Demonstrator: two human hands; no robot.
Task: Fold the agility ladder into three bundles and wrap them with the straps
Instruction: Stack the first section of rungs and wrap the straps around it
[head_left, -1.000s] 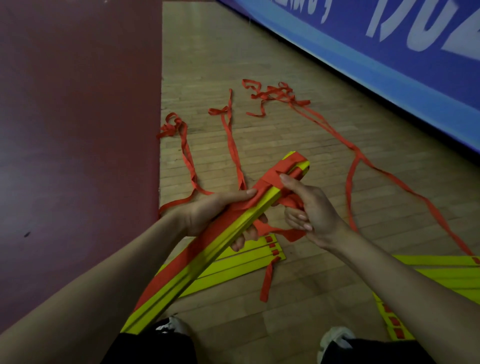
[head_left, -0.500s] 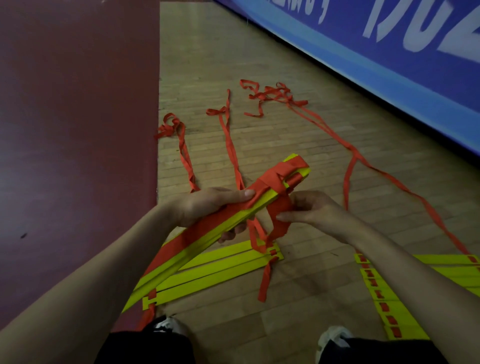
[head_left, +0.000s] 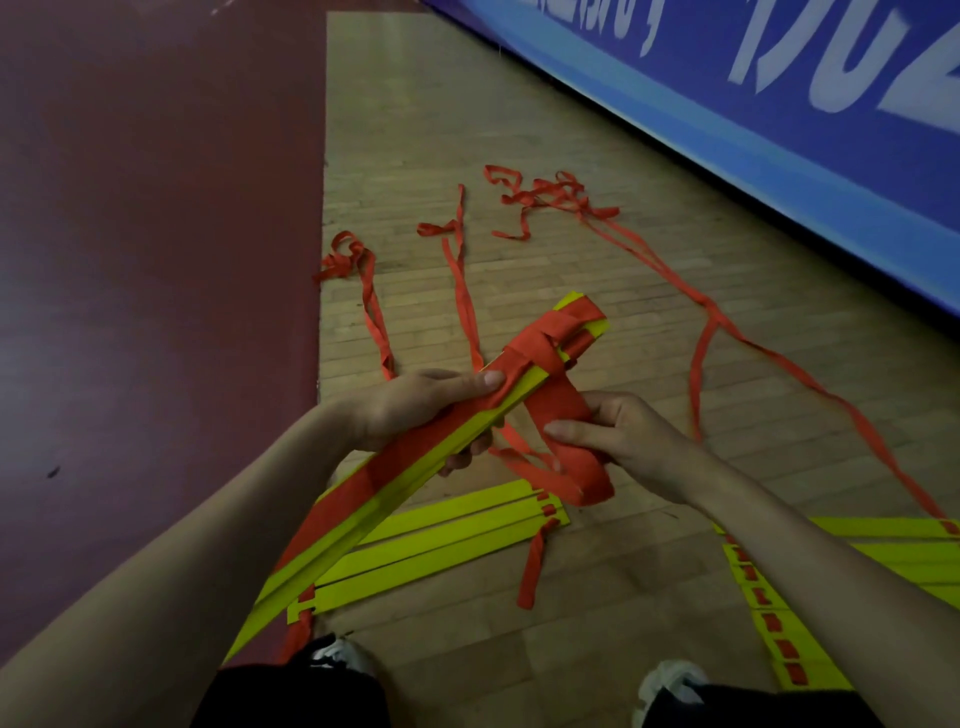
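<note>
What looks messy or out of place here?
The red straps sprawl loose across the wooden floor, bunched into tangles at their far ends near the blue banner. The held bundle looks neatly stacked; nothing seems damaged.

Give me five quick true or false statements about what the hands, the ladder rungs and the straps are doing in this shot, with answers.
1. The left hand grips the bundle of yellow rungs. True.
2. The right hand holds nothing. False: it holds the red strap.
3. The red strap is wound round the bundle's far end. True.
4. Every rung is off the floor. False: a flat stack lies under the bundle, and more rungs lie at the right.
5. The banner is green. False: it is blue.
</note>
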